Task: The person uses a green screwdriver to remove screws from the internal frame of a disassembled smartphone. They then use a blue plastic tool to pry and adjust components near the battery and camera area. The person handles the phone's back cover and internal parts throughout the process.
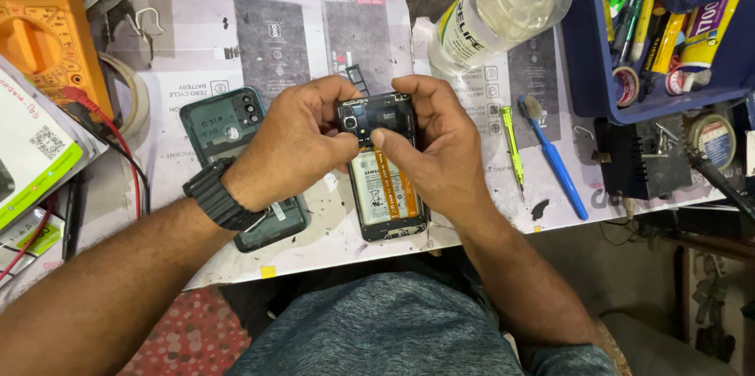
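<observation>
At centre frame, a left hand [295, 140] and right hand [436, 140] both pinch the upper end of an opened phone [384, 179] lying on a printed paper mat [314, 22], its battery exposed. A green back cover [228, 128] lies just left. Upper right, a blue tray [586, 53] holds pens, tubes and tape rolls, a clear spray bottle [503, 6] crowding its left wall.

Opened phone [383, 167]: black frame, white battery crossed by orange ribbon strips; beside it a dark green back cover [224, 128]. Multimeter [43, 26]: orange body with red and black leads; brush [554, 156] blue, screwdriver [511, 140] yellow-green, tray [598, 69] dark blue. Wristwatch [216, 195] black; spray bottle [503, 6] clear with white nozzle.
</observation>
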